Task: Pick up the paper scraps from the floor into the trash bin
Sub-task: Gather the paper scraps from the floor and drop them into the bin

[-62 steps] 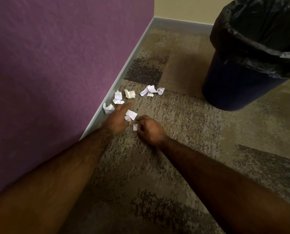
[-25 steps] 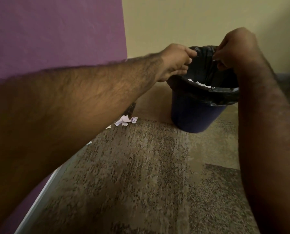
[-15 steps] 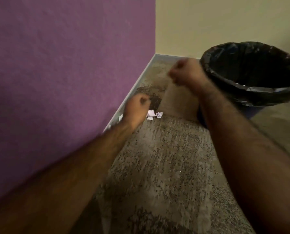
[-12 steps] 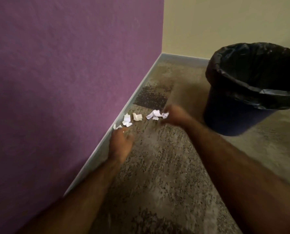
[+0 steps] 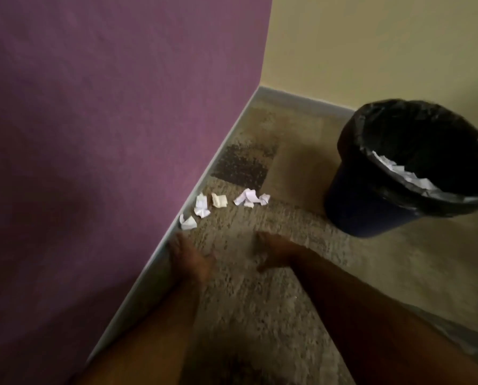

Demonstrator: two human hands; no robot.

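Mottled brown carpet (image 5: 260, 287) was bounded by a purple wall (image 5: 107, 120) and a grey baseboard (image 5: 221, 151). White crumpled paper scraps (image 5: 221, 202) were scattered along the baseboard, near the room's corner. More scraps were seen inside the black-lined trash bin (image 5: 371, 207) to their right. Both the left hand (image 5: 189, 258) and the right hand (image 5: 271, 252) were blurred, spread loosely above the carpet, and nothing was held.

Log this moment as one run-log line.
left hand empty, low | right hand empty, low | paper scraps on floor | trash bin holds paper
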